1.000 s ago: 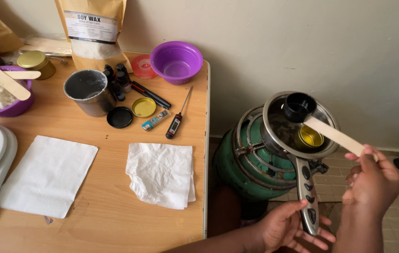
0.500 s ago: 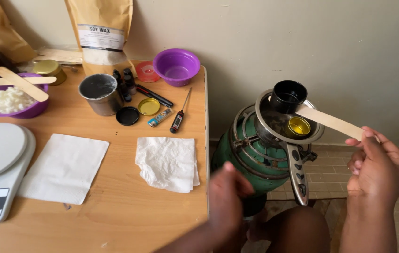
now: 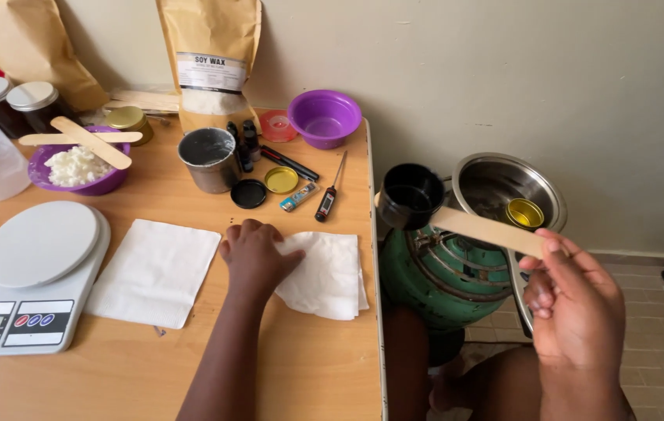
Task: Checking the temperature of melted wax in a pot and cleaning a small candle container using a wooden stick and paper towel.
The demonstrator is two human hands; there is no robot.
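Stick [image 3: 488, 231], flat and wooden, sits pinched between thumb and fingertips of the right hand [image 3: 573, 308], out past the table's right edge, its far end stuck to a small black cup [image 3: 410, 195] held up over the green gas stove [image 3: 445, 273]. A second ago that cup hung inside the steel pan [image 3: 476, 181]; now it's lifted clear to the pan's left rim, and the little gold tin [image 3: 525, 212] stays behind in the pan. And the left hand [image 3: 255, 253] has let go of the pan handle, crossed over, and now lies flat and open on the crumpled white tissue [image 3: 324, 274] near the table's [image 3: 308, 374] right edge, gripping nothing. Looks like the cup is coming off the heat toward the table. A second flat tissue [image 3: 152, 269] lies just left, the kitchen scale [image 3: 28, 281] beyond it.
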